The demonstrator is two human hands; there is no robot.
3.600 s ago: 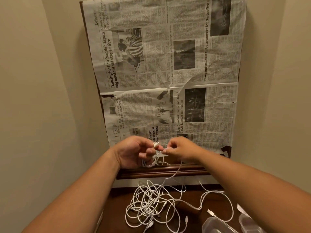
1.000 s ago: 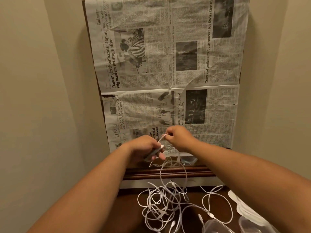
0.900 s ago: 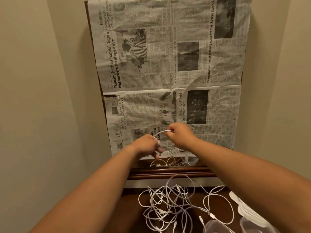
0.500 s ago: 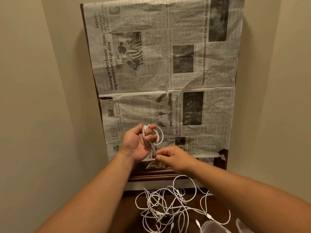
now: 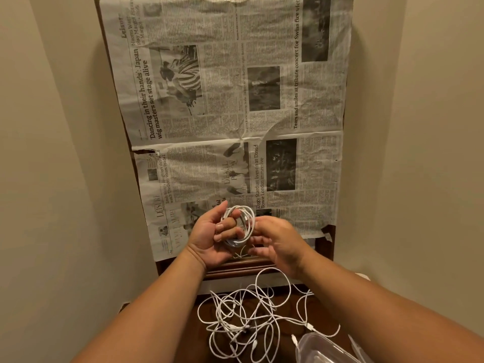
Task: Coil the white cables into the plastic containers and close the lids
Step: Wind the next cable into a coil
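head view: my left hand [image 5: 209, 238] is curled round a coiled cable [image 5: 246, 225], its loops wound over the fingers and held up in front of the newspaper [image 5: 235, 100]. my right hand [image 5: 279, 243] sits just beside the coil, fingers loose and spread, gripping nothing i can see. the loose cables [image 5: 248, 319] lie tangled on the dark tabletop [image 5: 193, 344] below, with a plastic container [image 5: 323, 349] at the lower right edge. the risk, i reckon: with no second grip, the springy loops could slip off my fingers and unwind into the tangle.
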